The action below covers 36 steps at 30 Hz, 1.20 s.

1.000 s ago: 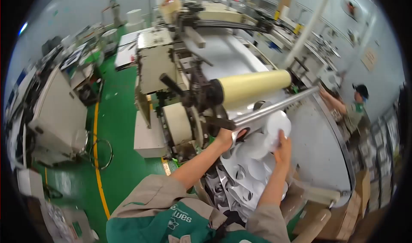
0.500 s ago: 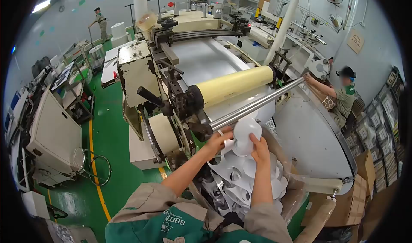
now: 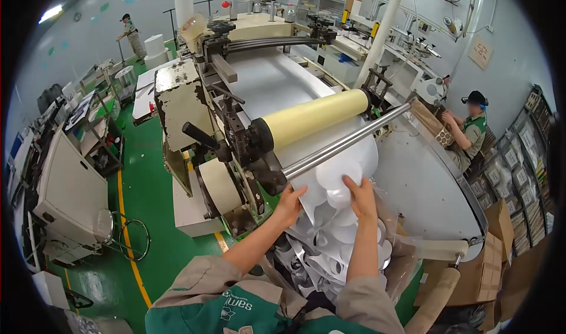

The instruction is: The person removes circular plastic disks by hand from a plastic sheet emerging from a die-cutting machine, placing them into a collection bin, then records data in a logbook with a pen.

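Observation:
My left hand [image 3: 289, 205] pinches the left edge of a white sheet [image 3: 311, 196] hanging below the steel roller [image 3: 348, 141], thumb on top and fingers partly hidden. Across from it, my right hand [image 3: 362, 196] grips the sheet's rounded right part, its thumb lying on a round white piece [image 3: 338, 197]. Glossy white round shapes show between the two hands. Beneath them, a clear plastic bag [image 3: 407, 263] holds a heap of white scrap sheet [image 3: 330, 251] with curved cut-outs. Just beyond the steel bar, a yellow roller [image 3: 318, 117] spans the machine.
The machine frame [image 3: 184, 92] and a paper roll [image 3: 219, 185] stand at left. A large grey panel [image 3: 424, 181] lies at right, with cardboard boxes [image 3: 489, 269] below it. One person [image 3: 471, 130] works at the right; another [image 3: 133, 36] stands far left.
My hands have spread apart and now grip opposite sides of the hanging sheet; before, they were close together around round white pieces. The person at right has drawn an arm back from the roller's end.

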Each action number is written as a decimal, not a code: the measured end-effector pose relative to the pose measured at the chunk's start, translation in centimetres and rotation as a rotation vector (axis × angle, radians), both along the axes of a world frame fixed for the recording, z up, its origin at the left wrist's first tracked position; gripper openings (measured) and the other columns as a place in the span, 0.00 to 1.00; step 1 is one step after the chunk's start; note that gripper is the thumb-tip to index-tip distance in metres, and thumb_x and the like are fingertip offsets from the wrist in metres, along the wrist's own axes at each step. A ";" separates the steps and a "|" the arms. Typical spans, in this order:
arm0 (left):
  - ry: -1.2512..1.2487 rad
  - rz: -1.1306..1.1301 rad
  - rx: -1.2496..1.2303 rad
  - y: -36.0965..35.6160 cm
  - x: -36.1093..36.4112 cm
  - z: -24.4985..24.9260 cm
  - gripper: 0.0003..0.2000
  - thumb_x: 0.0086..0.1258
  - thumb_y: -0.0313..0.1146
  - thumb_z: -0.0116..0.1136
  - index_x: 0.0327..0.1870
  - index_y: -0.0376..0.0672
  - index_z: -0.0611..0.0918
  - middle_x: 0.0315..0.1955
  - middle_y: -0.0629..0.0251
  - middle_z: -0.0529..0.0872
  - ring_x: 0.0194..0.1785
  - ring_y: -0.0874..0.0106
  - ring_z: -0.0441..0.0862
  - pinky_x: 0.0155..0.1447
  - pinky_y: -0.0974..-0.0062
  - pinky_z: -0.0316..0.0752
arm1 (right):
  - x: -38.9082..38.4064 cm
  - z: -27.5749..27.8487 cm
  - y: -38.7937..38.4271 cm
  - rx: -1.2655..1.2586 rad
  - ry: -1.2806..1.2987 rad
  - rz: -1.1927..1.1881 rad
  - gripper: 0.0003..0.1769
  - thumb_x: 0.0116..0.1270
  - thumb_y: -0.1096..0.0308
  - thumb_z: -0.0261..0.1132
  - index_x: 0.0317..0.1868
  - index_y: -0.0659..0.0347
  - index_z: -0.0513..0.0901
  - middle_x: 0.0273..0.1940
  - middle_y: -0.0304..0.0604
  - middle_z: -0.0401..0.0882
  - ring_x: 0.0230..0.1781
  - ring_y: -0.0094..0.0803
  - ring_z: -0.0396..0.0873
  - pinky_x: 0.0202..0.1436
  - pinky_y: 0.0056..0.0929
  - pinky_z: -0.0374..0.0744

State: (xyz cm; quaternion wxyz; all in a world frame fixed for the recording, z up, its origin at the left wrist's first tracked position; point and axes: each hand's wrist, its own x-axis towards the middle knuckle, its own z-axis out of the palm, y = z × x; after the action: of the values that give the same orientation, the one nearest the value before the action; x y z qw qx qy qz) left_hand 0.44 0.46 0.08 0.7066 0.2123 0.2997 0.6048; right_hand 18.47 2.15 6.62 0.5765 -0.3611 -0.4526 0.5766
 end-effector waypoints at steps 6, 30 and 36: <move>0.019 -0.163 0.122 0.8 -1.5 0.2 0.14 0.67 0.31 0.45 0.51 0.37 0.73 0.48 0.62 0.78 0.52 0.69 0.74 0.58 0.70 0.67 | -2.3 -3.8 2.5 -0.110 -0.254 0.178 0.28 0.52 0.64 0.69 0.49 0.74 0.73 0.41 0.46 0.78 0.39 0.29 0.76 0.43 0.24 0.74; 0.482 -0.139 0.047 -2.0 0.2 -3.4 0.13 0.70 0.37 0.45 0.47 0.37 0.70 0.47 0.61 0.77 0.49 0.67 0.76 0.55 0.63 0.71 | 15.7 -55.1 -32.0 -1.048 -1.267 -0.070 0.50 0.38 0.42 0.71 0.58 0.68 0.67 0.60 0.55 0.64 0.61 0.43 0.64 0.58 0.36 0.68; 0.302 0.014 0.062 -0.7 0.5 -4.1 0.14 0.67 0.35 0.51 0.50 0.39 0.72 0.47 0.66 0.77 0.50 0.74 0.74 0.54 0.73 0.69 | 21.3 -28.2 -28.0 -0.949 -1.597 -0.230 0.27 0.46 0.58 0.71 0.42 0.70 0.78 0.38 0.54 0.80 0.37 0.50 0.79 0.41 0.39 0.76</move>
State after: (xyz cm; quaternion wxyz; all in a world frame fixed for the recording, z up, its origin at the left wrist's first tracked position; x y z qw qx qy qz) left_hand 0.94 -0.24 -3.98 0.6423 0.3204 0.3855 0.5799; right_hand 39.74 -25.82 -21.56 -0.0594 -0.8903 -0.3933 0.2217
